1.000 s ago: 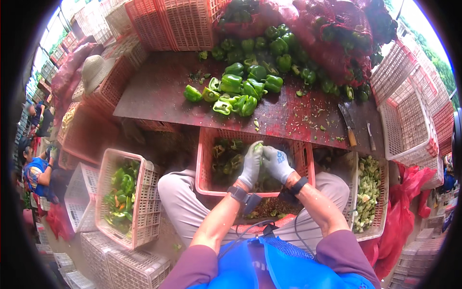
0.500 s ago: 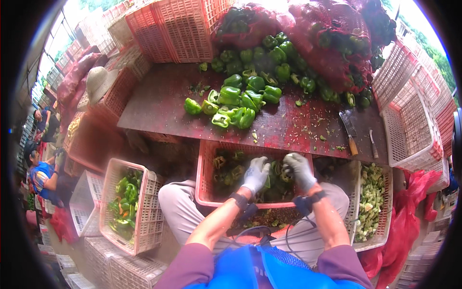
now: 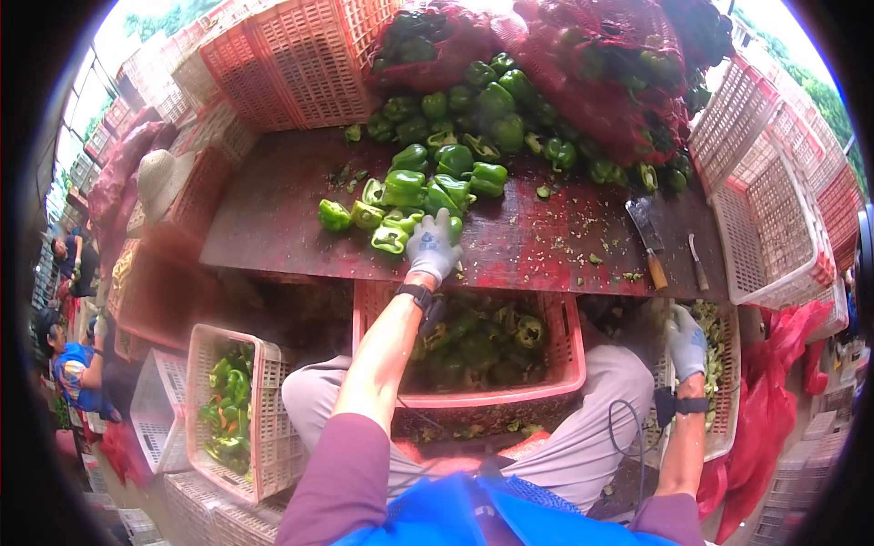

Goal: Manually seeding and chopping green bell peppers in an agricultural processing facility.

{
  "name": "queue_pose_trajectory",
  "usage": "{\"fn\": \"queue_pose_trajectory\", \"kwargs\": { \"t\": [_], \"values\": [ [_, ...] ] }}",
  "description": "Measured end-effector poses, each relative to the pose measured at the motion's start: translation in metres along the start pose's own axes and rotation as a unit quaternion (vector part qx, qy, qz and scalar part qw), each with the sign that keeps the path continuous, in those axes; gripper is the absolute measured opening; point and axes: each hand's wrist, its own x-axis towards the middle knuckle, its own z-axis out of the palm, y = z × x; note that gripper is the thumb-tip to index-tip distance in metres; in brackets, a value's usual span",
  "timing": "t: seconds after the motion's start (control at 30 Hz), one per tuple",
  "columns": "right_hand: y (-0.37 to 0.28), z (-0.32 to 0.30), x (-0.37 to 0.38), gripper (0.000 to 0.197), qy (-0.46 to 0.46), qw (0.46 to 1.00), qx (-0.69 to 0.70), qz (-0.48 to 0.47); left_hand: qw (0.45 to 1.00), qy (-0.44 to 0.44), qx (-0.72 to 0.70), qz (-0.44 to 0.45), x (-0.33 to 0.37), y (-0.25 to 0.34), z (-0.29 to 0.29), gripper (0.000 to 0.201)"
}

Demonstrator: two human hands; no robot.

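Note:
My left hand (image 3: 434,247), in a pale grey glove, reaches over the near edge of the table. Its fingers and thumb close round a green bell pepper (image 3: 456,227), mostly hidden beneath them. Beside it lie whole and cut green peppers (image 3: 403,188), some with pale insides showing. At the right, my gloved right hand (image 3: 685,342) hangs over the crate of pale green pepper cores (image 3: 722,364), its fingers loosely apart, with nothing visible in them. Between my knees stands a red crate (image 3: 492,399), with dark green pepper pieces (image 3: 482,350) inside.
A cleaver (image 3: 648,241) and a small knife (image 3: 698,262) lie on the table (image 3: 282,209). Red mesh sacks (image 3: 601,64) and a pepper heap fill the back. A crate of peppers (image 3: 264,400) stands left, an empty crate (image 3: 774,237) right. Other people (image 3: 77,364) work far left.
Both hands have left the red crate. The left has moved forward onto the peppers on the table; the right has swung right to the crate of cores. The whole view has shifted slightly.

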Motion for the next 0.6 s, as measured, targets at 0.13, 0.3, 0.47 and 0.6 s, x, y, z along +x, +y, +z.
{"fn": "queue_pose_trajectory", "kwargs": {
  "t": [0.13,0.3,0.47,0.6],
  "values": [
    [-0.132,0.019,0.005,0.048,-0.098,0.956,0.267,-0.072,0.656,-0.054,-0.733,-0.174,-0.023,-0.014,-0.004,0.062],
    [-0.271,0.066,0.001,0.063,-0.327,0.771,0.547,0.021,0.368,-0.16,-0.915,-0.049,-0.084,0.026,-0.026,0.054],
    [-0.323,0.077,-0.03,0.065,-0.445,0.595,0.668,0.04,0.525,-0.075,-0.845,-0.071,-0.134,0.043,-0.039,0.06],
    [-0.332,0.084,-0.051,0.068,-0.356,0.675,0.646,0.006,0.602,-0.102,-0.786,-0.095,-0.146,0.025,-0.022,0.066]
  ]
}}
